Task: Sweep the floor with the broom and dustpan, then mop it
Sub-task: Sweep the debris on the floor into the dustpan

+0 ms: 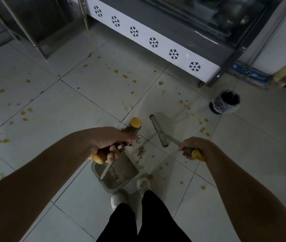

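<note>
Broom (158,130) head, a long narrow grey strip, sits on the pale glossy tile floor (89,88) ahead of your feet. Its thin metal shaft runs back to a yellow grip that your right hand (196,147) clenches. Your left hand (109,142) is wrapped round the yellow-capped end of another slim metal rod. That rod drops to the dustpan (123,170), a flat grey tray with a raised, rounded rim, lying on the floor just in front of your white shoes (143,184). Its bed looks smeared and dusty; what else it holds you cannot tell. A small heap of crumbs (141,151) lies on the tile at the pan's mouth, between pan and broom. Orange-yellow splashes (125,76) dot the tiles. Off to the right stands a small round black bin (226,103) lined with a crinkled clear bag, its inside too dark to read. Behind it all runs a white panel (144,36) printed with black snowflake marks.
</note>
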The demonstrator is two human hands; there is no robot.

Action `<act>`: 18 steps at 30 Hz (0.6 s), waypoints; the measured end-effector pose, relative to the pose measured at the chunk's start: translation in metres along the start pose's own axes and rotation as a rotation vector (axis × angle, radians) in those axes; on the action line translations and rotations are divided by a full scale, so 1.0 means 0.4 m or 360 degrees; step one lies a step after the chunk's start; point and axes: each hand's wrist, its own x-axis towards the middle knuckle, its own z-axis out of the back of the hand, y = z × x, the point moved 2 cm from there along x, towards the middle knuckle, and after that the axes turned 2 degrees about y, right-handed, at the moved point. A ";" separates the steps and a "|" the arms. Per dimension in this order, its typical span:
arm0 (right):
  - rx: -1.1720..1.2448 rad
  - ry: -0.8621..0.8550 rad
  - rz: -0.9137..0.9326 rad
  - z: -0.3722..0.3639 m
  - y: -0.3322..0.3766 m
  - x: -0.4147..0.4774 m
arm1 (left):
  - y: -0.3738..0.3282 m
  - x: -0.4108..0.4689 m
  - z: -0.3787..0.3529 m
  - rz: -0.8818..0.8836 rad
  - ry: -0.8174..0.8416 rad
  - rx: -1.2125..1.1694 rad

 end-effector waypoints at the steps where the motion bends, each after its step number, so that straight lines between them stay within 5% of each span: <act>1: -0.0028 -0.0015 0.0001 -0.014 -0.010 -0.001 | 0.008 -0.004 0.005 -0.0002 0.0005 0.0011; 9: -0.0131 0.0066 -0.0005 -0.197 -0.047 0.029 | 0.064 -0.026 0.045 -0.0023 -0.0015 0.0019; 18: 0.0502 0.0272 0.0009 -0.170 -0.023 -0.001 | 0.087 -0.005 0.019 0.0019 0.0013 0.0063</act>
